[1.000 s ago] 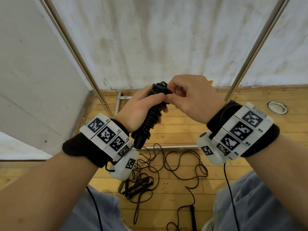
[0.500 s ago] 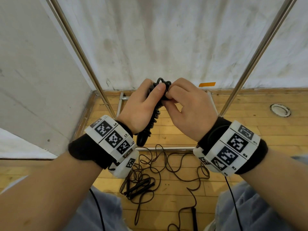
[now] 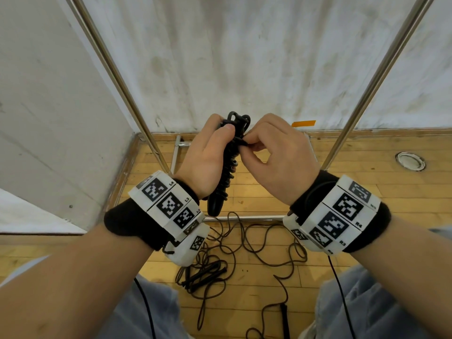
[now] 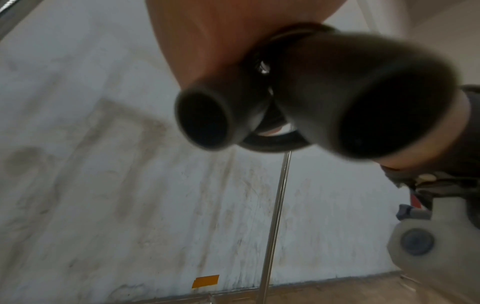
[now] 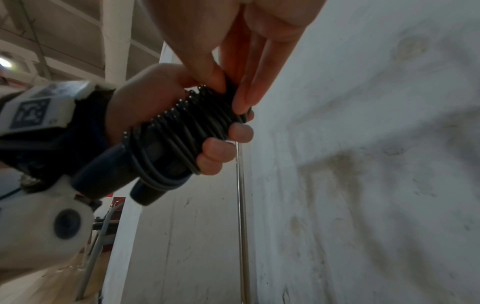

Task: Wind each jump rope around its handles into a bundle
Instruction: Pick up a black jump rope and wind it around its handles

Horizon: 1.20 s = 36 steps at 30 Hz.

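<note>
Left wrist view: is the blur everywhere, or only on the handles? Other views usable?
Left wrist: the two handle ends are close and soft-edged, the wall behind moderately sharp. Right wrist: the wound bundle is fairly crisp, the near wrist camera blurred. Head: sharp at centre, with the steel poles splayed outward by the wide lens.

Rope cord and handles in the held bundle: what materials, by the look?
Thin black cord wound round the handles: likely plastic-coated, smooth, with small glints along each coil. Two black tubular handles: matte, dull, no highlights, probably foam or soft rubber; blur leaves it open.
</note>
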Motion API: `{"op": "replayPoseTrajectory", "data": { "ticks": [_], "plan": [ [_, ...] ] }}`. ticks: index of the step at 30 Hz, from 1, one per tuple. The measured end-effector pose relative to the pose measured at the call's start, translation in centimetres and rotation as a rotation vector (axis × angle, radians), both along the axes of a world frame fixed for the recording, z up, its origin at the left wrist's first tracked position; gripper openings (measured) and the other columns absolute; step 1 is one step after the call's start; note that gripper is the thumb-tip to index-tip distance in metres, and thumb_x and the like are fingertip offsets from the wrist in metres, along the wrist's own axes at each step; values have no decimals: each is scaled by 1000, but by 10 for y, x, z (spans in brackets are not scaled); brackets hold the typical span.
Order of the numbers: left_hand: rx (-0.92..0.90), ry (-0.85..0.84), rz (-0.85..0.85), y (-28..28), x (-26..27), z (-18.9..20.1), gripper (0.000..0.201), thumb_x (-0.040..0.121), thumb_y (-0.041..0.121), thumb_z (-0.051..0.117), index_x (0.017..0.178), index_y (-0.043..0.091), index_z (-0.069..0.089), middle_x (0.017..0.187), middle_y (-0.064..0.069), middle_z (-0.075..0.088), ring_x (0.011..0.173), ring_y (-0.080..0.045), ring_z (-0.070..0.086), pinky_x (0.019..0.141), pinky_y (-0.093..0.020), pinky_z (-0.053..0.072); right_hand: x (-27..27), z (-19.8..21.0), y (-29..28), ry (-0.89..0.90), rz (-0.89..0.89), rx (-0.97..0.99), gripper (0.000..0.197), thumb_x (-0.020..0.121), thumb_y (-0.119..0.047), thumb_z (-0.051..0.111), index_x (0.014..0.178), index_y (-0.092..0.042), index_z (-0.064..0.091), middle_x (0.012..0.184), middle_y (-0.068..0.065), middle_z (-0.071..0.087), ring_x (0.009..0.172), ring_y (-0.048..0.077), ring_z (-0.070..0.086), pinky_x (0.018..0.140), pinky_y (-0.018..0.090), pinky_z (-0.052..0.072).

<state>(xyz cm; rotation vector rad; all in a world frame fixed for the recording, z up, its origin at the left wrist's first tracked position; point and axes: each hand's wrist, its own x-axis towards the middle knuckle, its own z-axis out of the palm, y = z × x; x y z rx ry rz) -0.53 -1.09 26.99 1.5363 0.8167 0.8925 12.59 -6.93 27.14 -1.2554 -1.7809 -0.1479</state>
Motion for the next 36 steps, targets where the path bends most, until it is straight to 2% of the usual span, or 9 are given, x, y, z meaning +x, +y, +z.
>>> {"op": "replayPoseTrajectory", "data": {
  "ticks": [3,6,10,15,19,24,30,34,36],
  "plan": [
    [-27,-28,-24,-1,3,-1,30,73,49,48,83,21,48,79,-12,49,58,-22,49,56,-40,42,2,4,2,-5,-33,17,5,78,-2,62,73,0,60,74,12,56,56,22,55,49,36,50],
    [-45,-58,6,0,6,1,23,71,48,50,77,25,49,80,-11,46,63,-25,45,60,-43,40,1,5,4,10,-36,47,5,78,1,62,74,0,60,74,12,55,56,22,54,49,37,50],
    [23,-33,52,2,3,1,13,82,37,44,73,28,46,66,4,49,55,-16,45,50,-34,39,2,-1,2,49,75,13,10,79,-5,67,85,3,65,84,15,58,68,20,59,58,35,54],
    [-38,-5,67,2,2,3,17,81,38,43,81,21,44,81,-14,47,67,-27,44,59,-45,37,3,-1,5,83,81,-58,10,81,-8,68,84,2,66,83,14,59,68,23,60,60,38,54],
    [-73,-40,52,0,3,4,27,74,45,49,81,20,42,83,-14,44,69,-30,41,60,-45,36,7,2,5,89,104,-65,4,82,-2,64,83,1,67,84,13,60,69,21,60,62,33,55],
    [-91,-53,-3,-1,3,1,38,71,51,50,86,17,44,83,-16,48,63,-27,46,57,-40,41,7,5,4,46,69,-62,6,81,-4,63,79,0,66,79,12,59,64,23,59,58,37,55],
    [-128,-40,15,-4,12,3,27,68,54,51,76,28,50,76,-12,51,52,-23,52,47,-34,43,4,10,7,-2,-59,26,6,77,-2,61,71,-1,61,72,12,55,55,24,53,48,40,49],
    [-142,-81,104,1,14,7,21,73,42,49,79,22,46,79,-12,47,64,-28,44,60,-43,39,6,11,6,46,9,-32,6,82,-4,63,82,1,67,80,13,59,64,24,58,58,38,53],
    [-177,-65,95,3,11,9,26,76,40,46,87,16,46,76,-11,49,60,-28,45,54,-38,41,9,12,5,129,56,-133,8,83,-7,65,86,-1,68,84,10,60,70,22,61,66,34,54]
  ]
}}
